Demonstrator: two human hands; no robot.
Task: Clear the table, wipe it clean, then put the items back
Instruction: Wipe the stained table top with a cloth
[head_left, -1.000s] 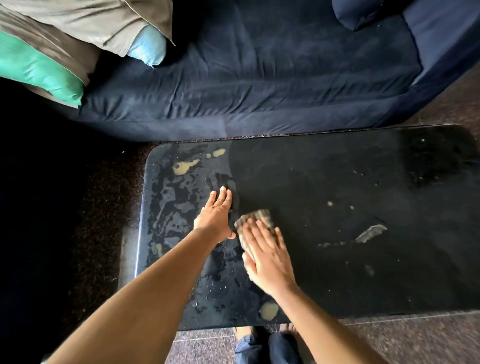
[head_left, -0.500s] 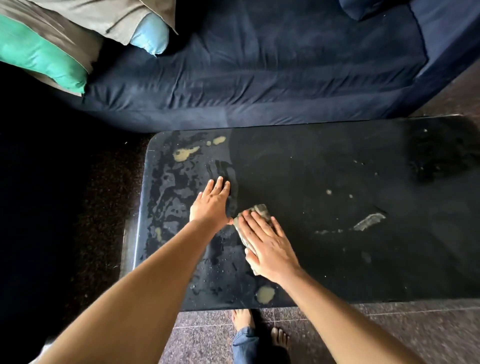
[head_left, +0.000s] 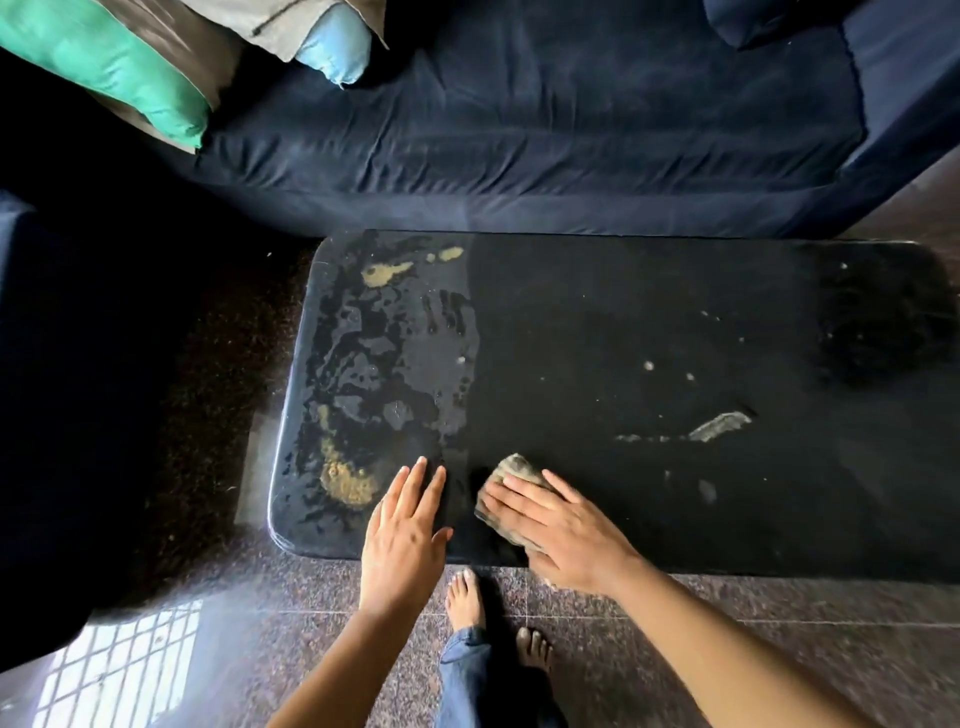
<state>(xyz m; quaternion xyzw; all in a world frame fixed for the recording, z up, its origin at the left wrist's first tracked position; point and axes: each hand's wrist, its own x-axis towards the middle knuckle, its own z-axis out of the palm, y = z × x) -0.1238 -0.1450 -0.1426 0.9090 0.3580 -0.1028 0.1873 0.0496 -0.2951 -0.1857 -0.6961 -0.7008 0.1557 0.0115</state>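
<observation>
A black table (head_left: 649, 322) fills the middle of the view, wet and streaked on its left part, with tan smears near the far left corner and the near left edge. My right hand (head_left: 561, 525) lies flat with straight fingers on a folded grey cloth (head_left: 511, 467), pressing it onto the table close to the near edge. My left hand (head_left: 402, 535) rests flat beside it, fingers straight, at the near edge next to a tan smear (head_left: 343, 480). A pale scrap (head_left: 719, 427) and small specks lie on the right half.
A dark blue sofa (head_left: 545, 119) runs along the far side of the table, with green (head_left: 109, 67) and light blue (head_left: 335, 44) cushions at its left end. My bare feet (head_left: 467, 597) stand on the speckled stone floor (head_left: 779, 623) below the table's near edge.
Both hands have slid back toward the near edge of the table, the right one dragging the cloth with it. The view has pulled back, showing more floor and my feet.
</observation>
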